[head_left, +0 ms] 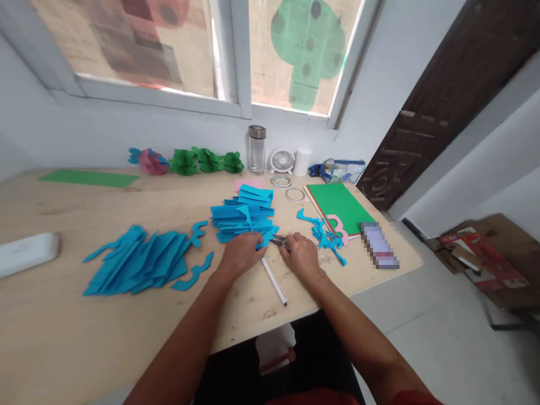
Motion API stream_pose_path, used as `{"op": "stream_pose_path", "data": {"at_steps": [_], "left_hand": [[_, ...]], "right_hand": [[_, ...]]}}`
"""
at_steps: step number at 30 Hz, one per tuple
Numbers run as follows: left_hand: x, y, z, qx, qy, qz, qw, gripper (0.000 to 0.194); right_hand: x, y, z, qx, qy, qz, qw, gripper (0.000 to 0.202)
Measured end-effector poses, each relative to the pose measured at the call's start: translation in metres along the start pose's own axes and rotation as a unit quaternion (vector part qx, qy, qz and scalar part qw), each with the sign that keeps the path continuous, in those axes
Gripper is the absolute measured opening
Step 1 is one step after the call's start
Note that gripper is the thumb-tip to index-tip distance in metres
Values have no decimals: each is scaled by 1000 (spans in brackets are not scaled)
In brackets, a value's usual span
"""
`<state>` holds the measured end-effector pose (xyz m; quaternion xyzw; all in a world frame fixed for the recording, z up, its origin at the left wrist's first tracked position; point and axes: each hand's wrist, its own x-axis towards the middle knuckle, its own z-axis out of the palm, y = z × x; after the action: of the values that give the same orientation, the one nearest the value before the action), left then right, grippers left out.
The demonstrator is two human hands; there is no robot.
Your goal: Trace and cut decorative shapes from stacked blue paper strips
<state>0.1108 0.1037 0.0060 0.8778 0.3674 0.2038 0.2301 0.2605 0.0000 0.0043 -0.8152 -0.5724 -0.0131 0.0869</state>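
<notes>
My left hand [241, 253] is closed on a small piece of blue paper [267, 236] at the front of a loose stack of folded blue paper [242, 216]. Wrapped in my right hand [301, 253] is a pair of scissors [279, 240], blades pointing left at that piece. A white pen [274, 282] lies on the table just below, between my wrists. To the left spreads a second fanned pile of blue paper [143, 261], with wavy blue cut strips [194, 273] beside it. Blue scraps [324, 233] lie right of my right hand.
Green sheets [341, 202], a pink curved cutout [337, 228] and a phone [379, 246] lie at the right. Along the wall stand green paper flowers [206, 160], a glass bottle [257, 149] and a small fan [282, 161]. Tape rolls [295, 195] lie before them.
</notes>
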Motion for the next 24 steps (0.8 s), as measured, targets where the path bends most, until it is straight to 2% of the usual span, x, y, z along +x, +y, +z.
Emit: {"op": "stream_pose_path", "data": {"at_steps": [4, 7, 10, 13, 15, 18, 24], "left_hand": [[2, -4, -3, -63, 31, 12, 997, 6], [4, -6, -6, -145, 79, 20, 986, 10], [4, -3, -10, -259, 119, 25, 958, 13], [2, 2, -13, -405, 111, -15, 907, 19], [1, 4, -13, -491, 88, -63, 864, 25], [0, 4, -11, -572, 59, -102, 811, 29], [1, 4, -9, -673, 27, -80, 735, 26]], "right_hand": [[1, 2, 4, 27, 50, -33, 998, 28], [2, 3, 2, 88, 103, -41, 990, 29], [6, -3, -2, 185, 100, -55, 976, 28], [11, -15, -2, 286, 79, -66, 953, 28], [15, -24, 0, 364, 85, -67, 925, 28], [23, -34, 4, 501, 80, -47, 861, 30], [37, -47, 4, 678, 19, 20, 735, 23]]}}
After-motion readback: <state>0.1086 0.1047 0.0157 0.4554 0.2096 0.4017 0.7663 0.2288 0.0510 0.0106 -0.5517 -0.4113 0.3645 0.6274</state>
